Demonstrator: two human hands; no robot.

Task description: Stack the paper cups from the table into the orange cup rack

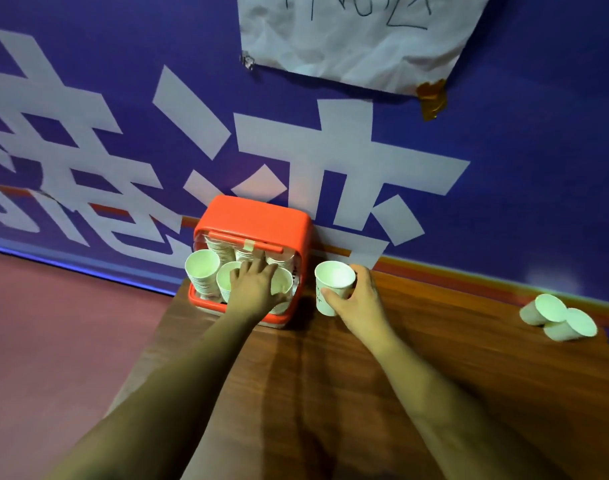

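Purple wall banner (88,133) with large white characters backs a brown wood-grain table (365,375). At the table's far left end, against the wall, stands the orange plastic cup rack (254,216), loaded with stacks of white paper cups (202,271). The left hand (256,287) lies on those stacks, fingers spread fairly straight and pinching nothing. Just right of the rack, the right hand (356,299) curls around an upright white paper cup (332,289), mouth up, long axis vertical. The rack lies directly left of this cup, so the right hand looks best placed to carry it across. Well apart at the far right, two more white cups (543,311) lie on their sides, nearer the right hand.
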